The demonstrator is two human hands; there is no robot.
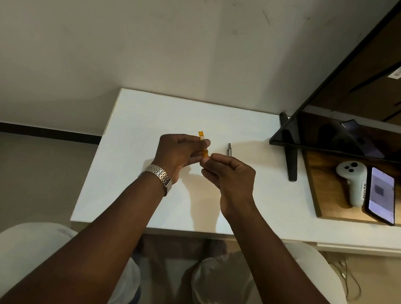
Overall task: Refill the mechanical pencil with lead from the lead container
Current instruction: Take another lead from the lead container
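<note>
A person sits with pale-trousered knees under a white table (143, 202), both bare forearms reaching forward over it. The left hand (179, 154), with a metal link watch (158, 175) on its wrist, grips a small orange lead container (201, 136) between thumb and fingers, one end sticking up above them. The right hand (230, 174) is curled, its fingertips pinched at the container's lower orange end; whether it holds a lead is too small to tell. Just beyond, to the right, the slim grey mechanical pencil (229, 149) lies alone on the table. Further right sit a black monitor (355, 96) on its stand, a white handheld controller (353, 181) with unreadable handwriting, and a lit smartphone (381, 195) on a wooden tray (320, 191). A plain cream wall (131, 40) rises behind.
</note>
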